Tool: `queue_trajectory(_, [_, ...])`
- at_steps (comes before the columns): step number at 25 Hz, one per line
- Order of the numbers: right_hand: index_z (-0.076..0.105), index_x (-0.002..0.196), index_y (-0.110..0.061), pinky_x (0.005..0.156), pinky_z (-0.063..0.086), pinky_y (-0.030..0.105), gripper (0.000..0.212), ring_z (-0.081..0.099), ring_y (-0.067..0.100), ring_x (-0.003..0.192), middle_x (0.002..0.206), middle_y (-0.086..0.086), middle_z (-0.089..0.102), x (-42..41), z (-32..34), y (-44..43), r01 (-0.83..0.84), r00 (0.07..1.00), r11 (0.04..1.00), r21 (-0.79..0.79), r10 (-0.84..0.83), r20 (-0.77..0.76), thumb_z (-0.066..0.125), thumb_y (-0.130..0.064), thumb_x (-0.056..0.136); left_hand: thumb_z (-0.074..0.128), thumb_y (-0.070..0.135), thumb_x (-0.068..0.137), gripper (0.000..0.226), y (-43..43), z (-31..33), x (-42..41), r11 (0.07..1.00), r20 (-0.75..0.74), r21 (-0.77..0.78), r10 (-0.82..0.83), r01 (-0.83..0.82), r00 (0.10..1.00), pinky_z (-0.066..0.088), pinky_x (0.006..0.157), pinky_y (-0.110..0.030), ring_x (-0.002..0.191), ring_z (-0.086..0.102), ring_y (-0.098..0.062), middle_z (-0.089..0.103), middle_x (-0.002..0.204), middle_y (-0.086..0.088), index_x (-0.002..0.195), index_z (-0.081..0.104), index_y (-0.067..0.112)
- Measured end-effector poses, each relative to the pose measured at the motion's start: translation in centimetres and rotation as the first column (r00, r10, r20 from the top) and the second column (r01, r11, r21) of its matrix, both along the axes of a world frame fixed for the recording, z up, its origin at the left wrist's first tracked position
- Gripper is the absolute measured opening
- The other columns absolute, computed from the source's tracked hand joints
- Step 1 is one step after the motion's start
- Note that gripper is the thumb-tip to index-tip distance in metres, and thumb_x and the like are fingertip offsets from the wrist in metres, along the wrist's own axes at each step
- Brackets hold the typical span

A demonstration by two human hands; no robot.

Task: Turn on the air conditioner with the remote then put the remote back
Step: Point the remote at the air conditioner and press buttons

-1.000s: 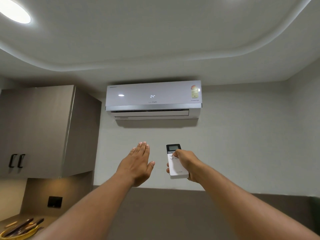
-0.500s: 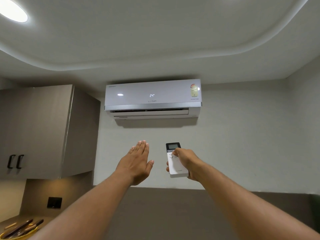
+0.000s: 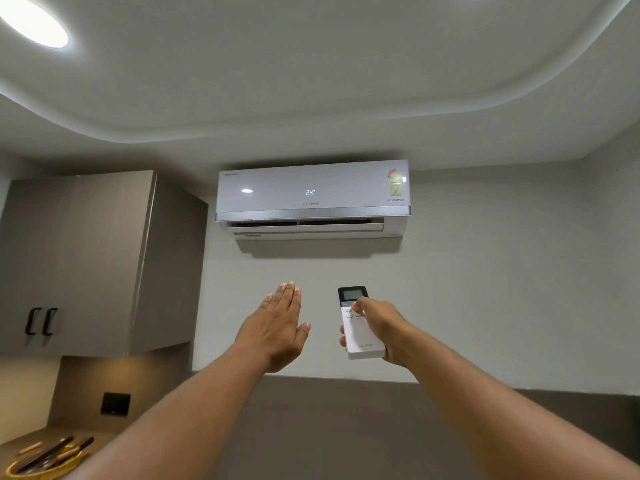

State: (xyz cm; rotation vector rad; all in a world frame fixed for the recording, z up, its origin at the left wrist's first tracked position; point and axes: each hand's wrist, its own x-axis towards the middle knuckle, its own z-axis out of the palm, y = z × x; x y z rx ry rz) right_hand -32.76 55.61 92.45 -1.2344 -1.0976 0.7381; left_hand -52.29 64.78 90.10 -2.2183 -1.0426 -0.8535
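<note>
At about 4 o'clock from the middle of the view, the remote (image 3: 360,327) is raised in the right hand (image 3: 384,330), which is closed around its lower half with the thumb on the buttons under the small screen. It looks light, stiff and smooth, probably a little slippery, so a hold around the long sides of the body seems safest, away from the screen. The left hand (image 3: 273,327) is flat and spread, holding nothing, just beside the remote at its 9 o'clock. Toward 12 o'clock, the air conditioner (image 3: 313,199) hangs on the pale wall (image 3: 502,289); its display shows 24 and the flap below seems partly open, so I judge it is already on. At 9 o'clock is a grey cabinet (image 3: 79,261). At 7 o'clock, the tabletop (image 3: 104,436) carries a yellow dish (image 3: 41,471) with utensils. A round lamp (image 3: 33,20) shines at 11 o'clock on the ceiling.
</note>
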Motion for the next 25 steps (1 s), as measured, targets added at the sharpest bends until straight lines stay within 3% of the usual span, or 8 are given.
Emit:
queue_trajectory(4, [0.058, 0.1, -0.005, 0.06, 0.061, 0.037, 0.02, 0.074, 0.035, 0.057, 0.071, 0.017, 0.074, -0.23, 0.12, 0.02, -0.005, 1.0, 1.0, 0.001, 0.005, -0.011, 0.046, -0.014, 0.087, 0.017, 0.049, 0.099, 0.07, -0.04, 0.06, 0.02, 1.0, 0.004, 0.001, -0.005, 0.005, 1.0, -0.003, 0.117, -0.034, 0.148, -0.009, -0.019, -0.01, 0.162, -0.007, 0.153, -0.006, 0.011])
queue_trajectory(10, [0.057, 0.101, -0.004, 0.054, 0.061, 0.036, 0.021, 0.074, 0.035, 0.055, 0.065, 0.016, 0.074, -0.31, 0.0, -0.13, -0.007, 1.0, 1.0, 0.009, 0.007, -0.017, 0.046, -0.014, 0.087, 0.016, 0.05, 0.098, 0.071, -0.06, 0.12, -0.26, 1.0, 0.01, 0.009, -0.005, 0.005, 1.0, -0.003, 0.117, -0.034, 0.148, -0.009, -0.019, -0.01, 0.162, -0.008, 0.153, -0.007, 0.01])
queue_trajectory(13, [0.058, 0.098, -0.004, 0.059, 0.061, 0.038, 0.02, 0.073, 0.036, 0.056, 0.061, 0.015, 0.074, -0.33, -0.13, -0.27, -0.014, 1.0, 1.0, 0.011, 0.014, -0.008, 0.045, -0.013, 0.085, 0.016, 0.051, 0.098, 0.071, -0.12, 0.15, -0.29, 1.0, 0.019, 0.018, -0.006, 0.006, 1.0, -0.003, 0.115, -0.033, 0.148, -0.008, -0.019, -0.009, 0.162, -0.008, 0.153, -0.006, 0.011])
queue_trajectory(25, [0.057, 0.099, -0.006, 0.06, 0.06, 0.036, 0.018, 0.074, 0.033, 0.056, 0.07, 0.016, 0.075, -0.9, 0.34, -0.7, -0.001, 1.0, 1.0, 0.019, 0.001, 0.02, 0.046, -0.016, 0.088, 0.015, 0.052, 0.098, 0.071, -0.48, 0.74, -0.02, 1.0, -0.001, 0.026, 0.001, -0.001, 1.0, -0.004, 0.114, -0.033, 0.148, -0.01, -0.02, -0.012, 0.162, -0.007, 0.152, -0.008, 0.012])
